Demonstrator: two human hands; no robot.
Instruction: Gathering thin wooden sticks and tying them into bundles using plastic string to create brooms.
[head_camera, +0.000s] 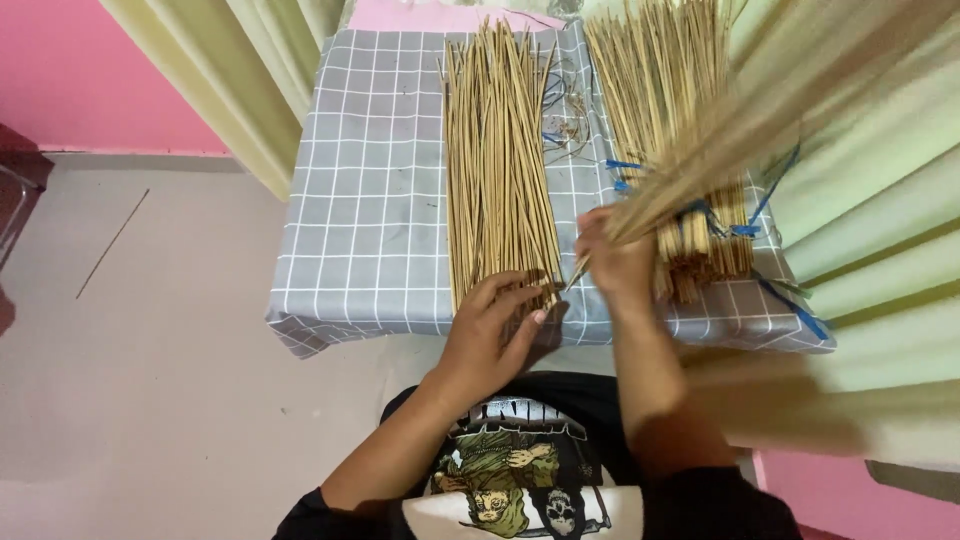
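View: a small tabletop (370, 200) is seen from above, covered by a grey cloth with a white grid pattern.
Left hand (495, 325): it is laid flat on the near end of a loose pile of thin tan sticks (498, 160); the fingers (520, 295) are spread open and pressed on the stick ends, with nothing gripped.
Loose pile: the sticks are laid side by side in the middle of the tabletop, running from the near edge to the far edge.
Right hand (615, 260): it is raised just above the tabletop, to the right of the loose pile; the fingers are closed around a held bunch of sticks (740, 130).
Held bunch: it is fanned upward and to the right, and is blurred.
Tied bundle (670, 110): a second heap of sticks is laid on the right side of the tabletop, partly behind the held bunch, bound with blue string (720, 222).
Surroundings: pale green curtains (880, 200), a pink wall (90, 70) and a light floor (150, 380) are seen around the tabletop.
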